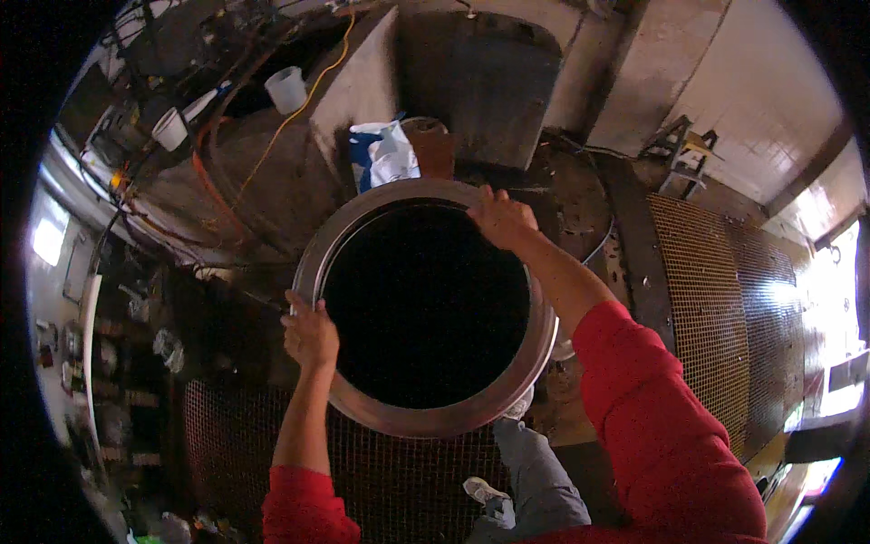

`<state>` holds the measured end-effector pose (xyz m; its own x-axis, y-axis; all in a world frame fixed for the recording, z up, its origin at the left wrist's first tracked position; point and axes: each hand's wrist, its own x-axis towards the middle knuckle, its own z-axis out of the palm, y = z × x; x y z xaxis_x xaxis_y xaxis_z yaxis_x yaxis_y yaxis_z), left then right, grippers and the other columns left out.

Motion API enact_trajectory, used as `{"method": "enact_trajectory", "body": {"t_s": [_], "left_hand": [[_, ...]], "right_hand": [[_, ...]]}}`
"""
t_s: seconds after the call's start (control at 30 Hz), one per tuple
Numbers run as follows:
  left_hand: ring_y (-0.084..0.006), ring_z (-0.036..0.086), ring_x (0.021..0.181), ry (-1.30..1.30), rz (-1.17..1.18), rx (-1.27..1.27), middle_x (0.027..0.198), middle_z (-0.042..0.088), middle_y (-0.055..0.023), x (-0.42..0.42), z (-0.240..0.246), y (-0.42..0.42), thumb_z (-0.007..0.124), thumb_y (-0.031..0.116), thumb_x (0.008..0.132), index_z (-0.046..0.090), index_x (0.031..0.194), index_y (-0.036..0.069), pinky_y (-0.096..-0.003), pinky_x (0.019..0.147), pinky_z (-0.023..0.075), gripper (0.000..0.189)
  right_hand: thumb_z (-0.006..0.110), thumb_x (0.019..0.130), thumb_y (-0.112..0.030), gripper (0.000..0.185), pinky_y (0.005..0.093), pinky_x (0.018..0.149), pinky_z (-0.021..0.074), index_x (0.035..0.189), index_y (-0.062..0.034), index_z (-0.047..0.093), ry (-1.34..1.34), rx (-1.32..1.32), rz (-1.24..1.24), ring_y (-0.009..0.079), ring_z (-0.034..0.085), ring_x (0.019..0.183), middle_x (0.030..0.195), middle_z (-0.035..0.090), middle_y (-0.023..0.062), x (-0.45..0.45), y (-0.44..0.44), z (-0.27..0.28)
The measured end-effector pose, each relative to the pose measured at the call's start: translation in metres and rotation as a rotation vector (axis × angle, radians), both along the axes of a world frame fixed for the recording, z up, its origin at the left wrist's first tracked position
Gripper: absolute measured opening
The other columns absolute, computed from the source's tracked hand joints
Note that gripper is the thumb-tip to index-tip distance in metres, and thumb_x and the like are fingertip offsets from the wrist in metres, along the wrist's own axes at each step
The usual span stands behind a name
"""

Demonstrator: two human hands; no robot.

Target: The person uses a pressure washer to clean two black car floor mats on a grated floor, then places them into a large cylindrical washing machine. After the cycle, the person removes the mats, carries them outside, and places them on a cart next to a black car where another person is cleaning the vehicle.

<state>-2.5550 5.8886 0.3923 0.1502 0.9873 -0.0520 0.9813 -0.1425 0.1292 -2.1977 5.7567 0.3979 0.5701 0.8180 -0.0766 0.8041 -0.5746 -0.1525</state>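
Observation:
A large round metal rim [435, 423] with a wide flange fills the middle of the view, around a black opening whose inside is too dark to make out. On its left side my left hand [311, 333] grips the flange, fingers curled over the edge. My right hand [503, 216] is closed over the upper right part of the same rim. Just beyond the far edge stand a blue and white bag [386, 153] and a rusty brown container [435, 139]. Whether the rim belongs to a drum or a separate ring cannot be told.
Grid matting [703, 292] covers floor at the right, with another grid mat [408, 469] below the rim. A small step stool [688, 153] stands by the right wall. White buckets [286, 90], an orange hose [212, 180] and a yellow cord [299, 109] lie upper left.

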Motion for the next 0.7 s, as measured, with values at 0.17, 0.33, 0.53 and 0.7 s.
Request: {"method": "enact_trajectory", "body": {"t_s": [0.17,0.33,0.53,0.7], "left_hand": [[-0.0458,0.068,0.103,-0.013,0.006,0.055,0.129,0.057,-0.0322,-0.003,-0.017,0.004,0.05,0.046,0.107,0.025,0.161,0.008,-0.05,0.086,0.0577,0.07],[-0.0432,0.07,0.099,-0.015,0.003,0.041,0.125,0.059,-0.0315,-0.008,-0.025,0.009,0.051,0.046,0.106,0.027,0.16,0.007,-0.0479,0.08,0.0606,0.071],[-0.0422,0.07,0.1,-0.084,-0.036,0.08,0.122,0.06,-0.0304,-0.011,-0.028,0.009,0.049,0.046,0.108,0.029,0.159,0.004,-0.0462,0.074,0.0615,0.069],[-0.0412,0.07,0.1,-0.071,-0.039,0.071,0.123,0.059,-0.03,-0.015,-0.025,0.004,0.049,0.046,0.107,0.025,0.161,0.005,-0.0449,0.073,0.0613,0.072]], "right_hand": [[0.044,0.106,-0.054,0.069,0.0561,0.094,0.0548,0.155,-0.0077,0.032,-0.062,-0.021,-0.042,0.0461,0.065,0.115,0.137,0.057,0.0265,0.009,0.005,-0.011],[0.038,0.108,-0.053,0.071,0.0552,0.09,0.059,0.16,-0.0059,0.028,-0.116,-0.042,0.086,0.0437,0.066,0.114,0.145,0.053,0.0251,0.006,0.005,-0.011],[0.035,0.107,-0.058,0.072,0.054,0.094,0.0568,0.159,-0.0085,0.03,-0.135,-0.065,-0.026,0.0439,0.064,0.119,0.145,0.054,0.0252,0.016,0.013,-0.023],[0.034,0.106,-0.062,0.075,0.0544,0.097,0.0546,0.16,-0.0102,0.03,-0.139,-0.017,-0.009,0.0435,0.064,0.119,0.145,0.054,0.0252,0.015,0.007,-0.033]]}}
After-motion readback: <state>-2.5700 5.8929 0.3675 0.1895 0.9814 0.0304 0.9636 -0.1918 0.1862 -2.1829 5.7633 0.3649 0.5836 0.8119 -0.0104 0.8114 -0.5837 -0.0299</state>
